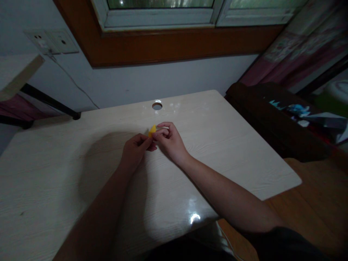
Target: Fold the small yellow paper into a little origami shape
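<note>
A small yellow piece (152,130), perhaps folded paper, is pinched between my two hands over the middle of the table. Its upper part rises to a point; the lower part is hidden by my fingers. My left hand (135,149) grips it from the left between thumb and fingers. From the right, my right hand (172,142) pinches its edge with thumb and forefinger, while the other fingers are bent and slightly apart. The fingertips of both hands nearly meet at the piece.
Under my hands lies a pale wood-grain table (217,145) with a round hole (157,106) near its back edge. A shelf leg (76,115) stands at the back left. Sockets with a cable (73,81) are on the wall. Dark furniture (272,119) holding assorted items is at the right.
</note>
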### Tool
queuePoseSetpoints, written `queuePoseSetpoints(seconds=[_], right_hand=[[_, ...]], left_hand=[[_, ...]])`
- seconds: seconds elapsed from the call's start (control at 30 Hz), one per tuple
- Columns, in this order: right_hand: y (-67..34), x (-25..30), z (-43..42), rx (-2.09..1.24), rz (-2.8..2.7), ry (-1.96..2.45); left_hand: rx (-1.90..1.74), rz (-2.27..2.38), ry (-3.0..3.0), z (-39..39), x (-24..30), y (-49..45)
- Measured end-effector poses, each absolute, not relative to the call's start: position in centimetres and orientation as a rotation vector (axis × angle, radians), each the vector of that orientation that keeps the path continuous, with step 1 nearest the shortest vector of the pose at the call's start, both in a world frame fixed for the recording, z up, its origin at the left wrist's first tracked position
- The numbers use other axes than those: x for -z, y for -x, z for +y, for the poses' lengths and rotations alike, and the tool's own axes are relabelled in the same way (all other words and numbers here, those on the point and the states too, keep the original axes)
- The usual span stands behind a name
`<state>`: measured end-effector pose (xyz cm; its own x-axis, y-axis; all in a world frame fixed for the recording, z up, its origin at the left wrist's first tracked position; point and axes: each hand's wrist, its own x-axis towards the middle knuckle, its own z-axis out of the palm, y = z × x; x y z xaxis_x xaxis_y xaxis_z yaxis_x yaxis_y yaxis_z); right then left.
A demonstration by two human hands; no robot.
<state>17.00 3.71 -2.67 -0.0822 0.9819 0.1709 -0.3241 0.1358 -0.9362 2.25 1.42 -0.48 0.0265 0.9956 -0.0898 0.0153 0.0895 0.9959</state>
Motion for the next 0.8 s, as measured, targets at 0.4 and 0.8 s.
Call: queuePoseSetpoints(seconds=[0.4,0.8], right_hand=[[-17.24,2.36,3.79,-1.267,-1.104,0.845],[-17.24,2.10,3.62,-1.248,-1.134,0.842]], left_hand=[[-1.039,1.168,-1.177,1.43,0.34,-1.99],[-1.047,1.186,-1.212,1.57,0.60,-1.86]])
